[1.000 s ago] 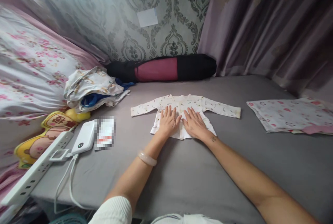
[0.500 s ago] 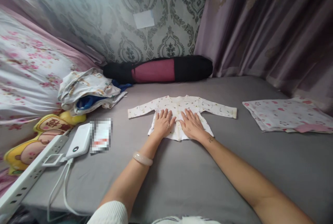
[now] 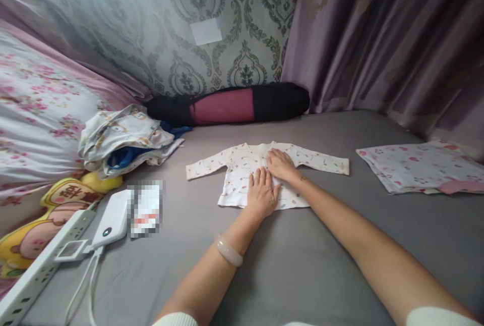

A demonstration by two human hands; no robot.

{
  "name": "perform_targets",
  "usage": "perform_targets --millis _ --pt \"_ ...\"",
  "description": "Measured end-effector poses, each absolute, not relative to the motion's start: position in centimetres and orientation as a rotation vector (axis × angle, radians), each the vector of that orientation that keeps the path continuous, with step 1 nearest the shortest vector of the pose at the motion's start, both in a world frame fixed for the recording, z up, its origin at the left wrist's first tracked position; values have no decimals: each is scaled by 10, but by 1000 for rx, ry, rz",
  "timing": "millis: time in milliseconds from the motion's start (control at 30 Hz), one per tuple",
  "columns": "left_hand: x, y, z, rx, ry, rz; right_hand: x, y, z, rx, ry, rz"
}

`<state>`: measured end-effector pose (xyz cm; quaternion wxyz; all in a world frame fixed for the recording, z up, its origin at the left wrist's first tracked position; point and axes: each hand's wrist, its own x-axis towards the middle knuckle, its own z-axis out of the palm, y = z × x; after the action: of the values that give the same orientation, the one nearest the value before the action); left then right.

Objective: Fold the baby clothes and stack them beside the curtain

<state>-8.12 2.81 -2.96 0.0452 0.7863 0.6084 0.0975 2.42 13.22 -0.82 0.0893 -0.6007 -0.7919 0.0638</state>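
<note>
A small white long-sleeved baby shirt (image 3: 238, 179) with a fine print lies spread out on a grey sheet, its neckline facing away and both sleeves stretched sideways. My left hand (image 3: 262, 192), with a pale bangle on the wrist, rests flat and open on the lower middle of the shirt's front. Higher up, close to the neckline, my right hand (image 3: 283, 165) lies on the front opening, its fingers slightly bent against the cloth. Neither hand lifts any fabric. Part of the shirt's front is hidden under the hands.
A folded printed cloth (image 3: 412, 164) lies at the right. Crumpled clothes (image 3: 128, 134) are piled at the left, near a white power bank (image 3: 111, 217), a power strip (image 3: 45, 265) and a yellow cushion (image 3: 22, 250). Against the wall rests a long black-and-red bag (image 3: 227, 106).
My left hand has slid right to the shirt's middle. My right hand has moved up toward the neckline, its fingers now more bent. The shirt's lower front looks more spread out.
</note>
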Motion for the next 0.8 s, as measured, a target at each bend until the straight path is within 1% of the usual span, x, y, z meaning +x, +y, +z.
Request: perform_targets --millis 133,233,333,467,633,733,800 --pt "-86 30 -21 2423 1848 340 32 176 1 -1913 -2226 112" --pt "-92 33 -17 2445 1812 388 38 205 6 -1943 -2250 140" --pt "-95 36 -18 2411 1837 357 40 222 9 -1951 -2288 185" --pt "-92 37 -22 2380 1878 268 38 229 8 -1995 -2295 203" --pt "-90 35 -20 2368 1859 243 33 227 4 -2019 -2275 106" --pt "-91 36 -18 2350 1846 256 22 227 6 -1887 -2352 85" --pt "-93 36 -18 2320 1874 283 12 227 7 -1788 -2404 169"
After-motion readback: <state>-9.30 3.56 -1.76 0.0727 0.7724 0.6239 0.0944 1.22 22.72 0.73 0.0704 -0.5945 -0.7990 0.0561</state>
